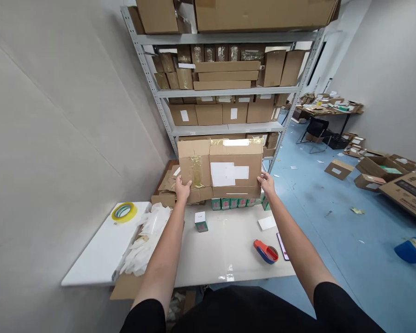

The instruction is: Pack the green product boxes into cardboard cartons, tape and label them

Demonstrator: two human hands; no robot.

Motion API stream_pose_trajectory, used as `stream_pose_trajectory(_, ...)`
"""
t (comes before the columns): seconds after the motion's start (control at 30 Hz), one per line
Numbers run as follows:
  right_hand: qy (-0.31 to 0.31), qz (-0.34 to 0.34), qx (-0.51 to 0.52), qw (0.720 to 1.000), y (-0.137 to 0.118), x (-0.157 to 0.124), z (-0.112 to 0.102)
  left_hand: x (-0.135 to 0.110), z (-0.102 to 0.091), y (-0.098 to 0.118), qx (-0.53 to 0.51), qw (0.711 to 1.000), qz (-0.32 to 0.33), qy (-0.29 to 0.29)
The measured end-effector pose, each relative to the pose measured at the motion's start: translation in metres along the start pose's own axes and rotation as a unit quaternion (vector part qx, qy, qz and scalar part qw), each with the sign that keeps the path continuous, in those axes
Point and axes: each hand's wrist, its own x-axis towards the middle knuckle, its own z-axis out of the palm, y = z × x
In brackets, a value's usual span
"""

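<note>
A large brown cardboard box (225,157) with white labels and shiny tape is lifted above the far edge of the white table (225,259). My left hand (182,188) grips its lower left corner, fingers wrapped on the cardboard. My right hand (266,183) presses against its lower right corner. Under the box stands a row of small green boxes (234,203). One more small green box (201,221) stands alone on the table nearer to me.
A roll of yellow tape (125,212) lies at the table's left, beside white packing material (145,236). A red and blue tape dispenser (266,251) and a phone (282,246) lie at the right. A metal shelf (225,92) full of cartons stands behind. Flattened cartons (381,171) litter the blue floor.
</note>
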Motion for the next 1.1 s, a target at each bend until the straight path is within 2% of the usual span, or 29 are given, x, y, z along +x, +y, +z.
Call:
stream_pose_trajectory(0.13,-0.013,0.031,0.035,0.999,0.018,-0.025,-0.019,-0.062,-0.014,0.0,0.041,0.998,-0.023,0.032)
stream_pose_trajectory(0.33,-0.056,0.097,0.069,0.991,0.053,-0.088,-0.036,-0.167,-0.048,-0.011,0.038,0.995,-0.05,0.08)
stream_pose_trajectory(0.43,-0.07,0.153,0.083,0.982,0.069,-0.118,-0.037,-0.207,-0.065,-0.014,0.038,0.993,-0.066,0.089)
stream_pose_trajectory(0.53,-0.078,0.208,0.092,0.971,0.087,-0.145,-0.037,-0.237,-0.079,-0.023,0.039,0.99,-0.096,0.099)
stream_pose_trajectory(0.67,-0.07,0.253,0.109,0.959,0.111,-0.178,-0.038,-0.268,-0.094,-0.048,0.021,0.984,-0.128,0.118)
stream_pose_trajectory(0.8,-0.052,0.259,0.102,0.959,0.126,-0.201,-0.043,-0.288,-0.098,-0.075,0.03,0.977,-0.174,0.115)
stream_pose_trajectory(0.97,-0.061,0.213,0.071,0.973,0.127,-0.213,-0.047,-0.295,-0.088,-0.094,0.048,0.978,-0.173,0.11)
stream_pose_trajectory(1.1,-0.047,0.185,0.057,0.98,0.119,-0.221,-0.041,-0.29,-0.088,-0.104,0.039,0.973,-0.203,0.107)
